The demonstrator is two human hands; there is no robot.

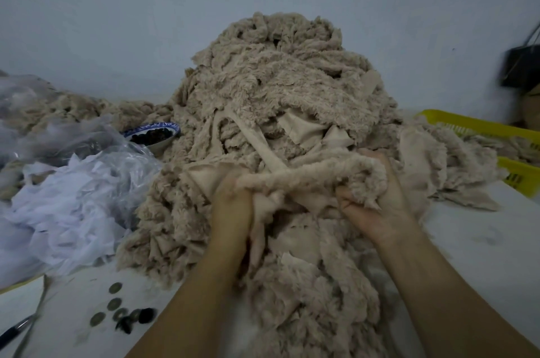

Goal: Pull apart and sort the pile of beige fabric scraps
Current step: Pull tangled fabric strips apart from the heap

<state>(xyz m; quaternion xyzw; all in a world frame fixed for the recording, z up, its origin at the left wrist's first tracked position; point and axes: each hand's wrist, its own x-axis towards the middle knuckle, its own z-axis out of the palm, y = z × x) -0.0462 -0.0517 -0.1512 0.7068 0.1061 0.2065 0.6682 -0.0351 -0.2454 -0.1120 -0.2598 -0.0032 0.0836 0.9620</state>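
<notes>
Beige fabric scraps (277,88) rise in a tall, fluffy pile at the middle of the table (482,240) and spill down toward the person. At the pile's near foot both hands are sunk in the plush. The left hand (230,200) has its fingers curled tight round one end of a furry strip (306,175), and the right hand (377,197) clenches a bunched wad of the same strip at its other end, so the piece stretches between them. The step in hand looks to be freeing this one strip from the tangle. To do it well, I judge, the ends should be drawn apart sideways and a little upward rather than toward the body, because a smooth band of backing (257,141) crosses close behind the strip and may snag. A slow, steady pull should let neighbouring pieces drop away instead of dragging the heap over. Once loose, the strip could go to the yellow basket (479,126) at the right, which already holds scraps, though which kind belongs where cannot be told.
</notes>
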